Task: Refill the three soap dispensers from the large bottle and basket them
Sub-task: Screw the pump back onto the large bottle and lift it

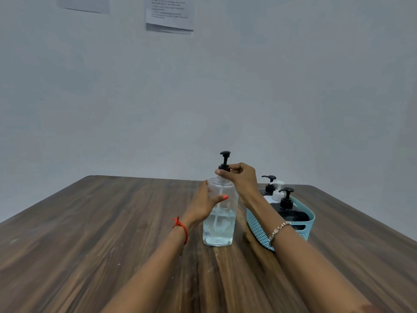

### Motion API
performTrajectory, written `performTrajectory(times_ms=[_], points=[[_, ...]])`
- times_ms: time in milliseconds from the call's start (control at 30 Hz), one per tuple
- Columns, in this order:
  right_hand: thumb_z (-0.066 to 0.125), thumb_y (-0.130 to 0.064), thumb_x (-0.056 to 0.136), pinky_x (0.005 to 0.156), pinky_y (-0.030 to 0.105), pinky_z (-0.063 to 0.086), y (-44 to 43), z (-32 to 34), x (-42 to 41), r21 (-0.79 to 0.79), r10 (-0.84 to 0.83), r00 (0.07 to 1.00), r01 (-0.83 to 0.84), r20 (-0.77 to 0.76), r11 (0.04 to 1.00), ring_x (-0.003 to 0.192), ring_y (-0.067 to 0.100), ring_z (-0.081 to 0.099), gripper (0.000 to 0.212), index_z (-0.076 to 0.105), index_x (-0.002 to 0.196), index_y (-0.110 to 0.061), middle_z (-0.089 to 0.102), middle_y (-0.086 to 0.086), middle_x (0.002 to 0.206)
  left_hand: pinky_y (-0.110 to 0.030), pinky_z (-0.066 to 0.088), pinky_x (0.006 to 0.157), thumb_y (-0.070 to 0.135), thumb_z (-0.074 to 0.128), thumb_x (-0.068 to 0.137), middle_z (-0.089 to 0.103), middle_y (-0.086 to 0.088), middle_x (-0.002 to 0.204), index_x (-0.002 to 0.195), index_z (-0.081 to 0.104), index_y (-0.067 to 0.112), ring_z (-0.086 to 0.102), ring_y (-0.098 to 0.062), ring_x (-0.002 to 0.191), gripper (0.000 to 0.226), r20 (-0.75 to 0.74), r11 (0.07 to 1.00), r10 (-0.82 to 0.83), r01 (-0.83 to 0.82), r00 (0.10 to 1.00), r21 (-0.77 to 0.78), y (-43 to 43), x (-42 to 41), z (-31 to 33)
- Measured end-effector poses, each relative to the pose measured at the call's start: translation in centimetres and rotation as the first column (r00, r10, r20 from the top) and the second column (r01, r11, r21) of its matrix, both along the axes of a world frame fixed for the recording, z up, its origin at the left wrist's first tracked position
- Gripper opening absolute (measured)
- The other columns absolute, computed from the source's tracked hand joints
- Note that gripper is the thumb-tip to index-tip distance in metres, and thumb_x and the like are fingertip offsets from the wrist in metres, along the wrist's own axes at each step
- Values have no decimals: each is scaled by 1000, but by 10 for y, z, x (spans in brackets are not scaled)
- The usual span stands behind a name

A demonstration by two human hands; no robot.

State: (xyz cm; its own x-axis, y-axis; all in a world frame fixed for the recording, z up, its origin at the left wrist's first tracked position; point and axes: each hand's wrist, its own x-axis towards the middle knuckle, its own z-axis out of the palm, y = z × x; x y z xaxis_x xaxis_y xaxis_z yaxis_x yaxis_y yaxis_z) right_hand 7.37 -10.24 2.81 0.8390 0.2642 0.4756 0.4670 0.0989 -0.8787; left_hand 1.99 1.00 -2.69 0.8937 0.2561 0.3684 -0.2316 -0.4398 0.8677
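A large clear bottle (218, 219) is seen standing upright on the wooden table (90, 233), near its middle, and it is filled with a clear liquid up to about the half. Its body is held from the left side by the left hand (203, 205); the fingers are wrapped around it and the thumb with an orange nail is laid across the front. The black pump collar (224, 167) at the neck is pinched by the fingertips (220, 172) of the right hand (242, 179), while the pump head is raised above it. Just to the right of the bottle a light blue perforated basket (259, 231) is placed on the table. Three dispensers are standing in it: two with black pumps (286, 193) and one with a white pump (278, 188). A red thread (182, 227) is worn on the left wrist, and a bracelet (278, 229) on the right.
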Motion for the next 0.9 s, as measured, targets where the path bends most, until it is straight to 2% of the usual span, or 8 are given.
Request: performTrajectory(times_ms=[67,167,300,467,633,767,833,900], points=[[83,-18,65,80,30,53,2,-2,1,-26,-24,1000,24,-7,999,81,17,63,37,62,93,-5,67,6,88,-44,46,99,50,68,71,55,1,128,131,40,19,54,-16,114,73,-1,1000,4,-4,1000,-2,0,0,0],[71,-16,78,96,46,49,0,-9,0,-21,92,991,-95,-96,995,90,26,65,17,69,92,-6,70,12,93,-44,49,97,63,68,59,58,3,124,129,43,22,57,-15,111,84,-6,1000,1,-1,1000,-26,5,8,-5],[72,-18,79,92,49,51,-3,-22,-2,-12,101,986,-104,-136,995,87,29,68,9,73,83,-10,73,14,89,-43,50,95,66,69,58,59,3,121,127,45,23,58,-15,110,85,-12,1000,-14,13,1000,-22,7,10,-6],[74,-23,73,99,46,47,0,-14,-5,14,132,985,-131,-110,991,93,26,65,20,73,89,-11,72,8,90,-37,46,98,35,69,80,52,1,124,133,37,15,52,-18,113,65,-27,999,-20,19,999,-49,0,-3,4],[67,-19,82,100,40,46,-5,1,0,12,130,986,-130,-107,991,99,25,65,27,70,101,-1,71,15,100,-37,46,97,31,69,81,51,-4,130,135,36,13,51,-20,115,66,-26,998,-19,17,999,-61,1,2,2],[78,-14,71,81,23,52,0,0,-1,50,62,995,-58,-82,997,78,12,65,31,65,95,1,69,2,83,-45,43,103,35,69,81,47,-7,134,138,32,13,48,-24,120,71,-29,998,-16,14,999,-67,2,4,1],[81,-16,69,61,8,46,7,-1,-4,42,12,999,-10,-50,999,70,4,60,37,57,94,-1,62,-4,78,-47,41,104,36,69,80,46,-8,136,140,29,13,47,-25,122,75,-38,997,-24,21,999,-77,3,4,0],[76,-17,75,54,6,43,10,-2,-6,61,41,997,-37,-64,997,68,4,56,32,50,91,-6,56,-3,77,-48,41,105,37,69,79,45,-9,137,140,28,13,46,-26,123,78,-45,996,-28,24,999,-83,4,6,-1]])
